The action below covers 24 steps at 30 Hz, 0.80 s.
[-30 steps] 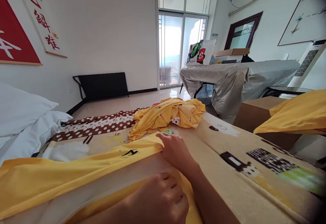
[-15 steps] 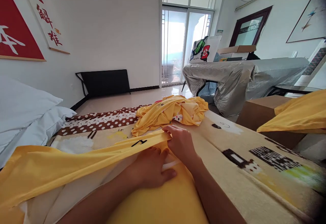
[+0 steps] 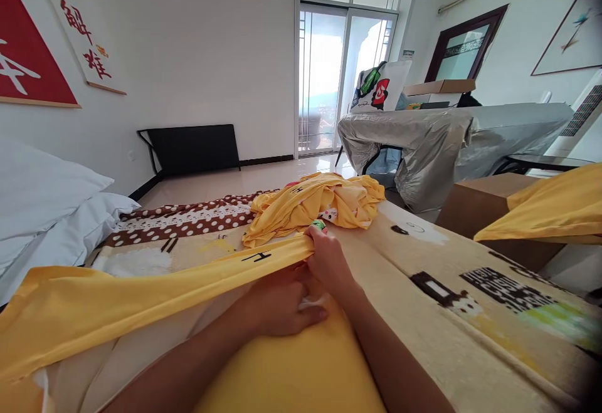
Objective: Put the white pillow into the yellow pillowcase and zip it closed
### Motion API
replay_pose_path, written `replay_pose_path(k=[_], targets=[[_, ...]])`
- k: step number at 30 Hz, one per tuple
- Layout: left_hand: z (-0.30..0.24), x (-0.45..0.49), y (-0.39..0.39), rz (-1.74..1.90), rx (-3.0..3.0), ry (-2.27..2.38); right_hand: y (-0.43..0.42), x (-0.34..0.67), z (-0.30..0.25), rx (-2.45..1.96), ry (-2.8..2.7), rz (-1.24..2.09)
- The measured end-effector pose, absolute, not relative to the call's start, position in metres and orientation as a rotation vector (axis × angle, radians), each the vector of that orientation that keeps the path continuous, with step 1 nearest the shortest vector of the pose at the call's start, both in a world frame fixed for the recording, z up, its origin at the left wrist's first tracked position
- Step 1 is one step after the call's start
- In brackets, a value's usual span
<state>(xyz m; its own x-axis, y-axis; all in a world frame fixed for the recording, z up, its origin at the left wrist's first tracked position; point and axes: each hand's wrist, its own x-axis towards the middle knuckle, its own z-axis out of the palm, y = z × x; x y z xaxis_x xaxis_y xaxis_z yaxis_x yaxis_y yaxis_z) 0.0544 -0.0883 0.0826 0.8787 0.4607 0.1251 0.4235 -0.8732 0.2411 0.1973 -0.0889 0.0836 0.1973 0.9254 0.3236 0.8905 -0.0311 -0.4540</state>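
Note:
A yellow cloth cover [image 3: 188, 287] with a black printed letter stretches from the lower left to my right hand [image 3: 329, 259]. The fingers of my right hand are closed around its gathered edge. A small green patch [image 3: 318, 225] shows just beyond these fingers. My left hand [image 3: 279, 305] reaches in under the raised edge, its fingertips partly hidden. Whitish cloth [image 3: 311, 301] shows between its thumb and fingers, which look closed on it. Cream padding [image 3: 155, 338] lies beneath the cover, and smooth yellow cloth [image 3: 291, 372] spreads below my wrists.
A crumpled yellow cloth pile [image 3: 320, 203] lies ahead on the patterned bed blanket [image 3: 399, 281]. White pillows [image 3: 51, 193] are at the left. At the right, another yellow cloth [image 3: 555, 206] hangs by a cardboard box [image 3: 480, 203]. Behind stands a table under a silver cover [image 3: 423, 140].
The left thumb has drawn closer to its fingers, with the whitish cloth between them. The green patch has appeared above my right hand. The pulled edge has dipped slightly at the right hand.

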Motion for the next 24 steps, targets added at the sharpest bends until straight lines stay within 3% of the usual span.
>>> replay_pose_path(k=[8, 13, 17, 21, 24], targets=[[0.083, 0.058, -0.085, 0.016, 2.832, 0.836, -0.073, 0.208, 0.072, -1.54, -1.659, 0.326], [0.084, 0.059, -0.089, 0.235, 2.831, 0.904, -0.08, 0.216, 0.077, -1.437, -1.826, 0.483], [0.078, 0.06, -0.088, 0.431, 2.762, 0.861, -0.088, 0.215, 0.081, -1.651, -1.87, 0.254], [0.074, 0.061, -0.085, 0.405, 2.741, 0.885, -0.092, 0.205, 0.083, -2.011, -1.774, -0.059], [0.074, 0.061, -0.082, 0.347, 2.743, 0.868, -0.09, 0.203, 0.082, -1.99, -1.749, -0.106]])
